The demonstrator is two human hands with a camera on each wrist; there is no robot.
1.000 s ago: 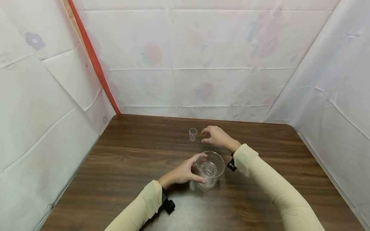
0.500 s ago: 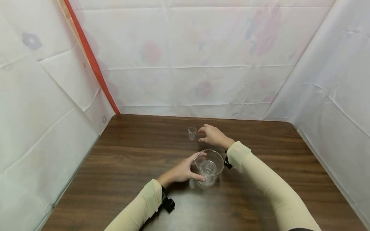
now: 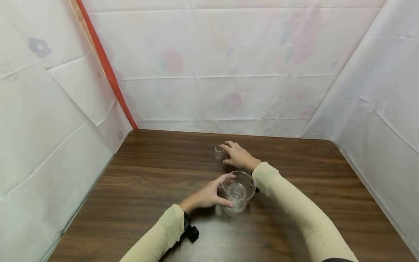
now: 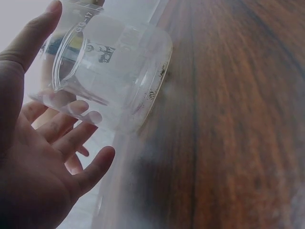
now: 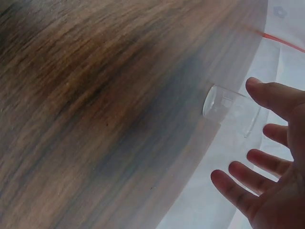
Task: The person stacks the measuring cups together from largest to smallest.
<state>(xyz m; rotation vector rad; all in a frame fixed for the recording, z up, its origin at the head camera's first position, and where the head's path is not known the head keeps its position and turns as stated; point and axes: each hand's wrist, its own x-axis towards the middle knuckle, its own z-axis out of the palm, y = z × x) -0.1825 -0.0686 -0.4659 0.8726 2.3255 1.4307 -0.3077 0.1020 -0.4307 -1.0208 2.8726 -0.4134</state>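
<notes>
A large clear glass beaker [image 3: 240,208] stands upright on the table, with a smaller beaker [image 3: 236,191] nested inside it. My left hand [image 3: 207,194] holds the large beaker from its left side, thumb on the near wall and fingers round the far one. Print shows on the glass [image 4: 107,55] in the left wrist view. Farther back a tiny clear beaker [image 3: 218,155] stands alone. Just to its right is my right hand [image 3: 240,157], thumb and fingers spread apart. In the right wrist view the tiny beaker [image 5: 226,107] lies between thumb and fingers, and no grip on it shows.
The dark wood-grain table [image 3: 147,193] extends on both sides of the beakers. White patterned sheets [image 3: 203,98] rise behind it and at both sides. A red strip [image 3: 108,69] runs down the back left corner.
My right hand has moved left to the tiny beaker, its fingers now at the rim. The left hand and the large beaker have stayed in place.
</notes>
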